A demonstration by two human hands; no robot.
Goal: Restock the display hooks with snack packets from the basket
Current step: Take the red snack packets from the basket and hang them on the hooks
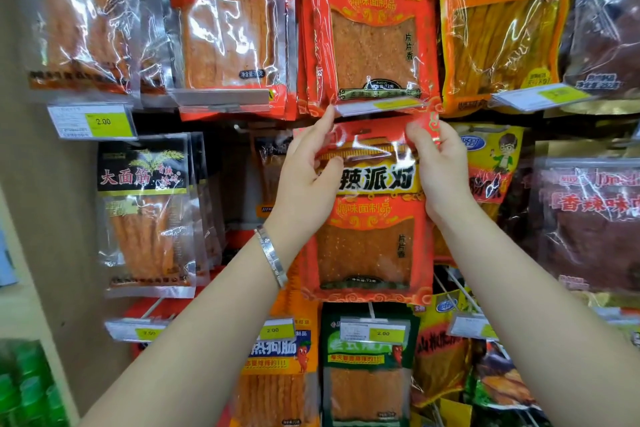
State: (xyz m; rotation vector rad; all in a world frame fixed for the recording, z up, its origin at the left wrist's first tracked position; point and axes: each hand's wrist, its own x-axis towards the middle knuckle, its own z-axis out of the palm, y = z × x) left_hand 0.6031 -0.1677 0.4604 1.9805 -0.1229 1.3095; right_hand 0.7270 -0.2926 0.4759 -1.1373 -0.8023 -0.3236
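A display rack (pixel 162 120) fills the view, hung with rows of spicy snack packets. In the top row a stack of red packets (pixel 374 28) hangs at the middle, with an orange and yellow packet (pixel 502 28) just beside it on the right. In the row below, black-topped packets (pixel 145 211) hang well to the left.

The red snack packet (pixel 370 229) being stocked carries the same print as that red stack. It is held upright in front of the middle row, and its top edge is just under the stack's bottom edge. A green packet (pixel 367 374) hangs below it.

The left hand (pixel 304 184) pinches the packet's upper left edge between thumb and fingers. The right hand (pixel 440 170) pinches its upper right corner the same way. A silver bangle (pixel 273 260) sits on the left wrist.

A clear price holder (pixel 381 104) juts out below the red stack, just above the held packet. A yellow tag reading 2.00 (pixel 104 121) hangs at far left.
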